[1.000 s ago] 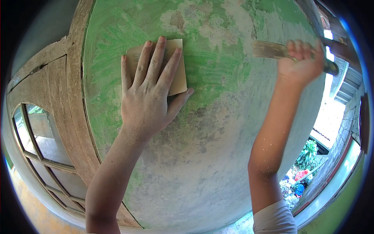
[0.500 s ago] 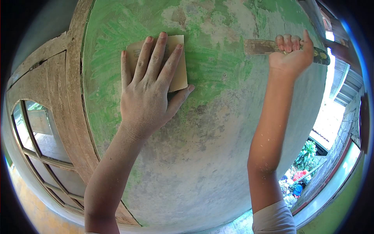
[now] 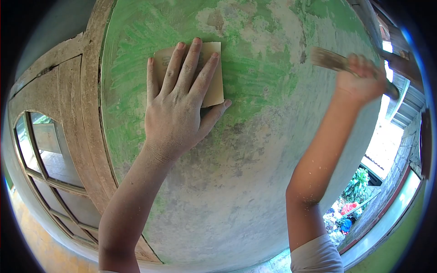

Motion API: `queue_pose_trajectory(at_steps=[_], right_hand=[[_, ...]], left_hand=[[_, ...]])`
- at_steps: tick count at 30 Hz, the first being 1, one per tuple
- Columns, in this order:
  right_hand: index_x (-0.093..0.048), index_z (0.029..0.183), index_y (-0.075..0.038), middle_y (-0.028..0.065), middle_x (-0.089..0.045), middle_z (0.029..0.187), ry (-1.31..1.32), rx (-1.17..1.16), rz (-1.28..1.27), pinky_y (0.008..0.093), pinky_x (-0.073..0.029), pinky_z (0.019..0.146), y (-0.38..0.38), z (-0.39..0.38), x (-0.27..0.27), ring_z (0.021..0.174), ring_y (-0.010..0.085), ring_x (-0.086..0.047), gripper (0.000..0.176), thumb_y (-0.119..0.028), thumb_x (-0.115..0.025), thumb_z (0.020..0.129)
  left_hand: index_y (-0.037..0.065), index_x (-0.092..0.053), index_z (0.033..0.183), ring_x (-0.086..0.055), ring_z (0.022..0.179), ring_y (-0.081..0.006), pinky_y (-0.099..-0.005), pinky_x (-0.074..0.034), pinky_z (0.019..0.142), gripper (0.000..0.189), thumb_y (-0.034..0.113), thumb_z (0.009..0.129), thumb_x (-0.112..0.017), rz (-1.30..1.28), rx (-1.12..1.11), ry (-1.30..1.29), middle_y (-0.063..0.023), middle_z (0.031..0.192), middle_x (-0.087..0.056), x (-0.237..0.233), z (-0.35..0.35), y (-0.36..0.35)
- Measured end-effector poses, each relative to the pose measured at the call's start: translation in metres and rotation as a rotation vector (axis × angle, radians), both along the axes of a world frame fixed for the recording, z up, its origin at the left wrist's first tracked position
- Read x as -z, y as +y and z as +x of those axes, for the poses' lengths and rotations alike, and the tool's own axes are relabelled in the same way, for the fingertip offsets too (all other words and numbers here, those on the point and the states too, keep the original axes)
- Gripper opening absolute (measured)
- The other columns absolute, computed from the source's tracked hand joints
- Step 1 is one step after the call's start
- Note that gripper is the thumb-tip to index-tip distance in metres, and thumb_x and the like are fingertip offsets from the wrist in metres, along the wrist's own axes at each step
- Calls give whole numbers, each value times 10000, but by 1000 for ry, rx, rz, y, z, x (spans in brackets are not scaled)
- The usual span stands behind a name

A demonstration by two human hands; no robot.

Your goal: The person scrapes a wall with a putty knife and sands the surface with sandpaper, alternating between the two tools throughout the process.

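Observation:
My left hand [image 3: 172, 116], dusty and with fingers spread, lies flat over a square of sandpaper [image 3: 213, 86] against the green, patchy wall [image 3: 255, 150]. Much of the sheet is covered by the fingers; its pale right edge shows. On the right, my right hand [image 3: 362, 82] is closed round a flat scraper [image 3: 327, 59]. Its worn, brownish end points left, and its dark end sticks out past the hand on the right. The scraper is tilted, left end higher, and overlaps the wall in this view.
A wooden door frame [image 3: 86, 91] borders the wall at left, with a paned window [image 3: 50, 159] beyond. At right are an opening with plants [image 3: 357, 184], colourful items [image 3: 343, 223] and a metal sheet roof [image 3: 400, 107].
My right hand has moved right with the scraper, which has gone from nearly level to tilted. My left hand stays on the sandpaper at the same patch of wall; the view has shifted slightly.

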State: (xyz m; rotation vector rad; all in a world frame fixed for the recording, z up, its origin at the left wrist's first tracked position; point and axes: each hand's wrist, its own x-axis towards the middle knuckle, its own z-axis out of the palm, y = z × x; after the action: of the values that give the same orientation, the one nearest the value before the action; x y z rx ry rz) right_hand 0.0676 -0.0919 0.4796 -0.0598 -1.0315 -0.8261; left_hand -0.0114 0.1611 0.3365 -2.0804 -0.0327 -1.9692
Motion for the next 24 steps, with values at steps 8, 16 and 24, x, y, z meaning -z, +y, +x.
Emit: queue_pose_trajectory(at_steps=[8, 16, 24], right_hand=[[-323, 637, -115, 0, -295, 550, -208, -93, -116, 275, -257, 480, 2, 7, 0, 465, 113, -266, 316, -161, -579, 816], [-299, 644, -130, -26, -253, 550, -109, -53, -100, 275, -250, 467, -2, 8, 2, 465, 111, -263, 333, -148, -575, 828], [-272, 606, -153, -32, -224, 520, -56, -41, -147, 279, -235, 460, 0, 8, -5, 441, 116, -232, 362, -156, -559, 827]], left_hand=[[233, -336, 1402, -255, 1371, -249, -589, -141, 1104, 741, 559, 789, -596, -1, -10, -2, -55, 1488, -268, -1, 1, 1], [235, -328, 1405, -260, 1369, -252, -588, -138, 1105, 740, 560, 794, -590, 7, -21, -8, -58, 1486, -271, 0, 1, 0], [236, -320, 1408, -250, 1373, -257, -587, -132, 1106, 742, 559, 797, -589, 6, -45, 1, -61, 1488, -266, 0, 1, -1]])
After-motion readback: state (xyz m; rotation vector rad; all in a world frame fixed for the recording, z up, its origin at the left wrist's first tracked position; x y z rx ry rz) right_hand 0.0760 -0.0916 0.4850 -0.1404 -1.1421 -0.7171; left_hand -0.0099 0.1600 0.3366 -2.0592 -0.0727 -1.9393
